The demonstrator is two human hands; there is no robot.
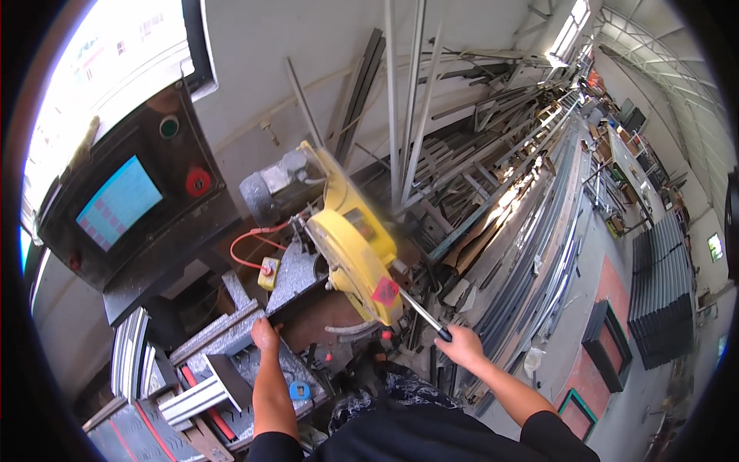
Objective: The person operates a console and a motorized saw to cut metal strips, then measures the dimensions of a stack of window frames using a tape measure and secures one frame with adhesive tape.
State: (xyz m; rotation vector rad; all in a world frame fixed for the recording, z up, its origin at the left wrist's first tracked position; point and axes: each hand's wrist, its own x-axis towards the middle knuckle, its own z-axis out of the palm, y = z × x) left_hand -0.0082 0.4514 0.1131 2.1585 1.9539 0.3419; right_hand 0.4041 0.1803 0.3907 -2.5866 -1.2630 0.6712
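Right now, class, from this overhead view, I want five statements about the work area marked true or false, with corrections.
1. The right hand holds the dark end of a handle. True.
2. The left hand is on that handle too. False: the left hand is down at the metal bench, apart from the handle.
3. A yellow machine stands ahead of the person. True.
4. The screen is black. False: the screen is lit, mostly light blue.
5. A small blue item lies right of the left forearm. True.

Black T-shirt (416,437), patterned trousers (419,388), bare hands (464,346)
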